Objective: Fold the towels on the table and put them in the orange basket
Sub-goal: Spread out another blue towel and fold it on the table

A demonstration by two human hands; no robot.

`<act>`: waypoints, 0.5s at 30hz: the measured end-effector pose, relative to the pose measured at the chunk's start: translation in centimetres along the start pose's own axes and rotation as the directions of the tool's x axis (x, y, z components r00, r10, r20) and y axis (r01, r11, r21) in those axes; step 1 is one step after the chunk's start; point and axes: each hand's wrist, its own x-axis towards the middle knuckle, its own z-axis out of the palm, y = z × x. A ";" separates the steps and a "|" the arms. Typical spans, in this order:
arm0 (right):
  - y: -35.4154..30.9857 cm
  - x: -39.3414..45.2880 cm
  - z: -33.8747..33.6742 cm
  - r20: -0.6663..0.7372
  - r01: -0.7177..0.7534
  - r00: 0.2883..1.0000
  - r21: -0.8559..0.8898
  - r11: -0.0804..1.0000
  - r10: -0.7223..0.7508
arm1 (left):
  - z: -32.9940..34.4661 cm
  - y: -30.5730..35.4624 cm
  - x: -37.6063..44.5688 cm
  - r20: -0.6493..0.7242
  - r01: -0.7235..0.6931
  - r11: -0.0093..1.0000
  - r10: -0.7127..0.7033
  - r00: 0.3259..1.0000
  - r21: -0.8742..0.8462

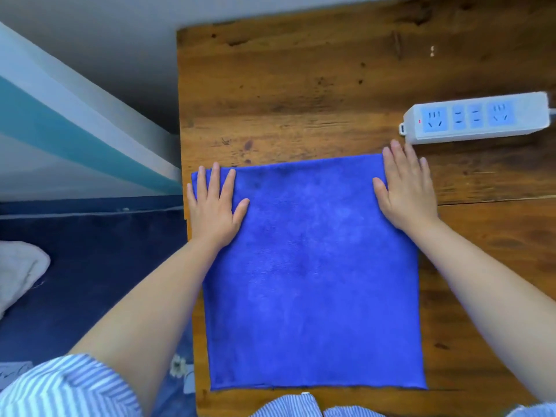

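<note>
1. The wooden table (301, 85) fills most of what I see, dark-grained and worn, with its left edge running beside a dark blue floor (90, 281).
2. A blue towel (313, 281) lies flat on the table's near half, spread smooth, its near edge close to the table's front edge.
3. The left hand (215, 206) lies flat with straight fingers, palm down on the towel's far left corner.
4. The right hand (407, 188) also lies flat with straight fingers on the far right corner, partly over the towel's edge and onto the wood.
5. A white power strip (475, 120) sits on the table just beyond the right hand.
6. A pale cloth (21, 269) lies on the floor at far left.
</note>
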 end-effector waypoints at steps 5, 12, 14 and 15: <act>-0.5 -0.4 -1.1 -0.036 0.033 0.999 -0.032 0.999 -0.035 | -1.3 -0.7 1.3 -0.018 0.054 0.998 -0.055 0.998 -0.034; -1.3 1.7 -4.1 0.017 0.049 0.999 -0.179 0.983 -0.046 | -5.1 -1.5 3.2 -0.018 0.027 1.000 -0.027 0.999 -0.005; -1.4 2.2 -5.1 0.055 0.068 0.997 -0.230 0.971 -0.057 | -6.0 -1.6 3.5 0.040 0.017 0.999 -0.019 0.999 0.047; -1.4 2.3 -5.5 0.073 0.087 0.995 -0.239 0.967 -0.071 | -6.4 -1.6 3.4 0.058 0.005 0.996 -0.010 0.998 0.085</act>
